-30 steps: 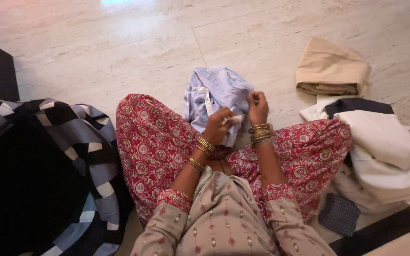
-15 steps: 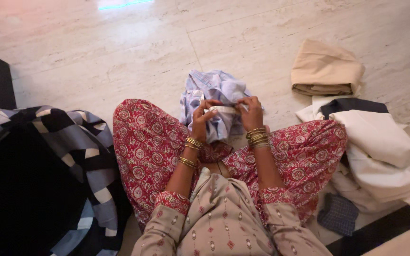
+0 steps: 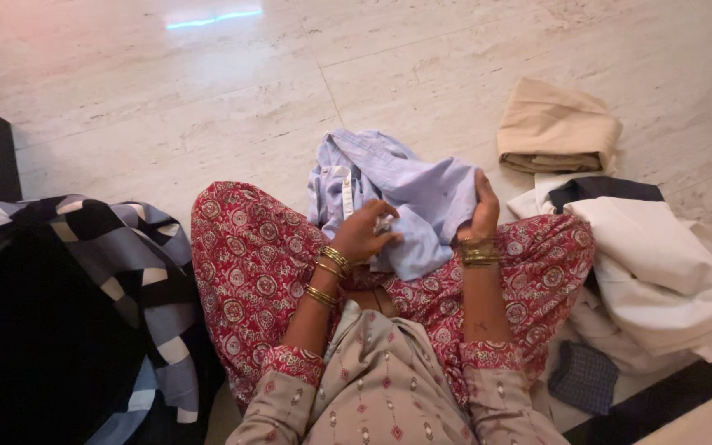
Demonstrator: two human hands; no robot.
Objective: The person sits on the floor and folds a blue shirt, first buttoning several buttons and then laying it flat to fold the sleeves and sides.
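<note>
Pale-blue shirt [image 3: 422,194] bunched on lap, left hand [image 3: 366,234], right hand [image 3: 483,206] gripping

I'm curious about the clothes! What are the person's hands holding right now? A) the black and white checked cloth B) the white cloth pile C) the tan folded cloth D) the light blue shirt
D: both the left hand and the right hand grip the light blue shirt bunched over the lap; the other cloths lie untouched on the floor.

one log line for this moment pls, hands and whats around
left hand: gripping light blue shirt on lap | right hand: gripping shirt's other edge | right: folded tan cloth, white pile | left: checked fabric
</note>
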